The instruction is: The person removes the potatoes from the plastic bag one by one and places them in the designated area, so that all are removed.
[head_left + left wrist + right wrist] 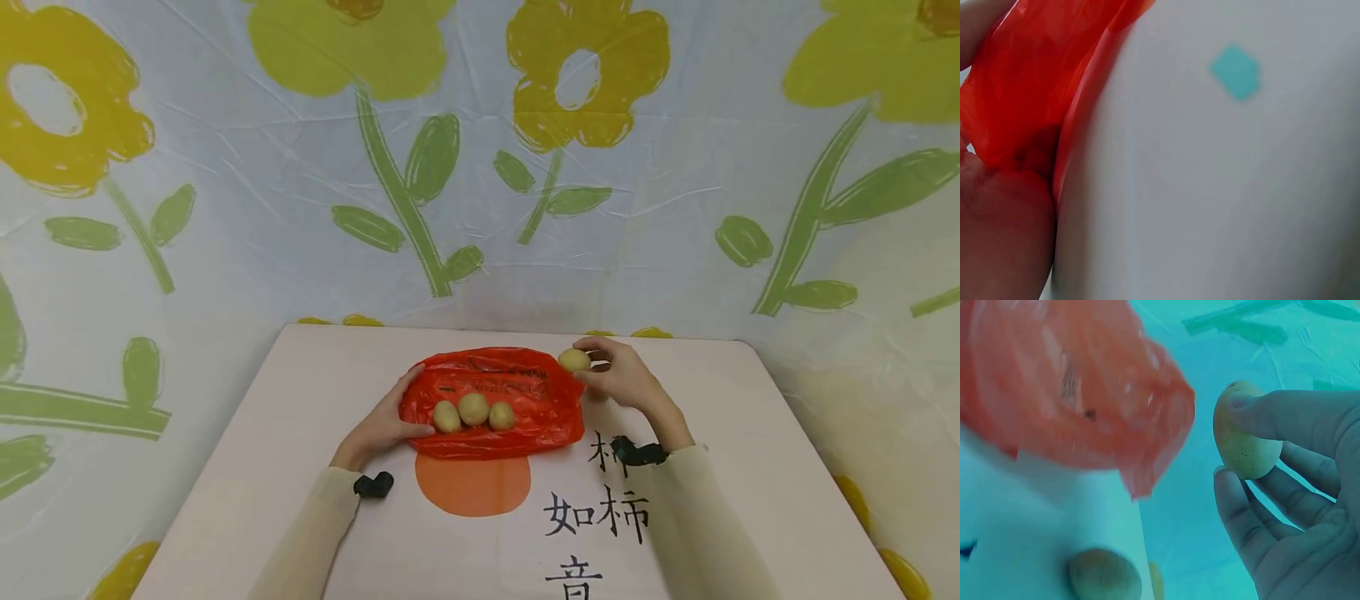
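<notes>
Three tan, roundish potatoes point(473, 409) sit in a row on the red plastic bag point(487, 379), which lies spread in the middle of the table. My left hand point(386, 419) grips the bag's left end, thumb on the near side. In the left wrist view the red film point(1035, 75) partly covers its fingers. My right hand point(622, 375) pinches another potato point(1244, 434), yellowish with dark specks, between thumb and fingertips beside the bag's far right corner. One more potato point(1105, 575) shows low in the right wrist view, below the bag; in the head view it is hidden.
The white table cover point(750, 467) carries a printed orange shape point(472, 487) and black characters point(596, 512) on the near side. A cloth wall with printed flowers point(480, 183) stands right behind the table's far edge.
</notes>
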### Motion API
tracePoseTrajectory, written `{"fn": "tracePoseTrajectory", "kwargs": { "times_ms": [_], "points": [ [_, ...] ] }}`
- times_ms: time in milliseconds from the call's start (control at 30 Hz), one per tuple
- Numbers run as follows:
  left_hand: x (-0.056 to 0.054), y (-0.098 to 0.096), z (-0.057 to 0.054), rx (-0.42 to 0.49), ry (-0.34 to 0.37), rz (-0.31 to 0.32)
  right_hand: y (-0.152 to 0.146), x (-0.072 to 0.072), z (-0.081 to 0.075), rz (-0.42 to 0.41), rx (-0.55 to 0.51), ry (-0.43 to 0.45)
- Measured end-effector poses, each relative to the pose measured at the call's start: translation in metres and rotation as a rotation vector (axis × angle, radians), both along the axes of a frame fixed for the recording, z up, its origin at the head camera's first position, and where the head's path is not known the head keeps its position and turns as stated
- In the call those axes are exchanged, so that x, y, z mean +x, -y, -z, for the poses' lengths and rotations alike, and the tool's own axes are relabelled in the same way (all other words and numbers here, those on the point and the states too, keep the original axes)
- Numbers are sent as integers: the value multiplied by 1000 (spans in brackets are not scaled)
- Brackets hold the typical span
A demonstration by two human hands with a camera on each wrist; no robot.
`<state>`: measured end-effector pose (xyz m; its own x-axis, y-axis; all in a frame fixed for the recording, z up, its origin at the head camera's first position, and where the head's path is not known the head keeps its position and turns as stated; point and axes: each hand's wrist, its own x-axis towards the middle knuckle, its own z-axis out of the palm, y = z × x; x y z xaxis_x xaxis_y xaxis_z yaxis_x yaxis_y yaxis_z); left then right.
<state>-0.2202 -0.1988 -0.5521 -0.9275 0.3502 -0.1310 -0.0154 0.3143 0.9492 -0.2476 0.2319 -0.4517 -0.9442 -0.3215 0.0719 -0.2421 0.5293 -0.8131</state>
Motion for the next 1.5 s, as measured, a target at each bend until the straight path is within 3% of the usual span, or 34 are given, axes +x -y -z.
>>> {"fn": "tracePoseTrajectory", "kwargs": {
  "times_ms": [267, 567, 967, 1500],
  "points": [
    [-2, 0, 0, -11, -2, 3, -29, 8, 2, 67, 47, -3],
    [-6, 0, 0, -6, 7, -7, -61, 15, -7, 119, 97, -42],
    [-7, 0, -2, -11, -3, -3, -107, 23, 5, 196, 179, -60],
    [-6, -1, 5, -8, -47, -10, -131, 31, 25, 262, 211, -58]
  ]
}}
